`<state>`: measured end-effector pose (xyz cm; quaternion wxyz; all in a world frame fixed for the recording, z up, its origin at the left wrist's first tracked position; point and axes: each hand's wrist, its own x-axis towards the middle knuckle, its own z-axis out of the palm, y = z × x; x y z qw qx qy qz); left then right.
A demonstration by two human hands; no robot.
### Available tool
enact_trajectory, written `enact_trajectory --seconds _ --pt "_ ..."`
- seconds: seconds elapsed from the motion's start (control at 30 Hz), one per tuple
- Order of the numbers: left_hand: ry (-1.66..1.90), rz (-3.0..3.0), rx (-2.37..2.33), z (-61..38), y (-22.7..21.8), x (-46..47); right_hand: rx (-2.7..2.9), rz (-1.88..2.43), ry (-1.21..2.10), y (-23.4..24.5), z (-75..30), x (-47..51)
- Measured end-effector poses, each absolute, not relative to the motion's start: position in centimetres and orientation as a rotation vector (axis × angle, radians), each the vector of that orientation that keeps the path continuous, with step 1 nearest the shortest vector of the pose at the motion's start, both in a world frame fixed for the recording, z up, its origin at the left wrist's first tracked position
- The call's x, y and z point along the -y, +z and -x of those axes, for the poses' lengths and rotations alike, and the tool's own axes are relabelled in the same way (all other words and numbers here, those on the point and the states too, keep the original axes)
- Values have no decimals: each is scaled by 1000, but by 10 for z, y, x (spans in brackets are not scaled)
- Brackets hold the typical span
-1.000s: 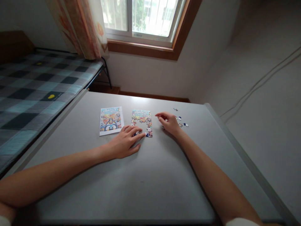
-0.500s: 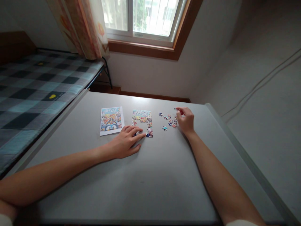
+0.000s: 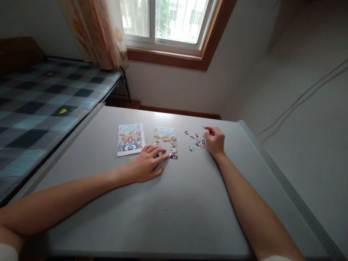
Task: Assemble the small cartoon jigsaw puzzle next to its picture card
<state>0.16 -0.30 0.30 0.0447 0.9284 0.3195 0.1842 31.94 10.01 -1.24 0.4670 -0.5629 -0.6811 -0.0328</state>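
A partly assembled colourful jigsaw (image 3: 164,137) lies on the grey table (image 3: 163,203). My left hand (image 3: 145,165) rests flat on the table with its fingers stretched out, the fingertips touching the jigsaw's lower left edge. Several loose puzzle pieces (image 3: 194,139) are scattered just right of the jigsaw. My right hand (image 3: 214,139) is at the right side of those pieces, its fingers curled and pinched over a small piece at the far end of the scatter. A printed reference picture (image 3: 130,139) lies left of the jigsaw.
A bed with a checked grey and black cover (image 3: 35,108) runs along the table's left edge. Behind the table are a wall, a wooden-framed window (image 3: 168,21) and an orange curtain (image 3: 95,32). The table's right edge (image 3: 272,163) stands close to a wall.
My right hand moved from beside the jigsaw out to the right, to the far side of the loose pieces, and curled there. My left hand stayed on the jigsaw's edge.
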Motion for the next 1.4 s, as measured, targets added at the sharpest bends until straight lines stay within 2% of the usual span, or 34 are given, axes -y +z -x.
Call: enact_trajectory --seconds 0.17,0.37,0.5,1.2,1.4 --pt "562 -2831 -973 -1 2 3 1847 1343 -195 -1 -291 -86" --pt "559 -2830 -988 -2 2 3 2296 1059 147 5 -233 -57" --pt "544 -2839 -994 -2 2 3 2451 1045 218 4 -223 -46" --pt "531 -2854 -1002 -3 3 4 2514 1104 257 6 -223 -43" --pt "549 -2847 -993 -2 2 3 2372 1055 241 0 -227 -45"
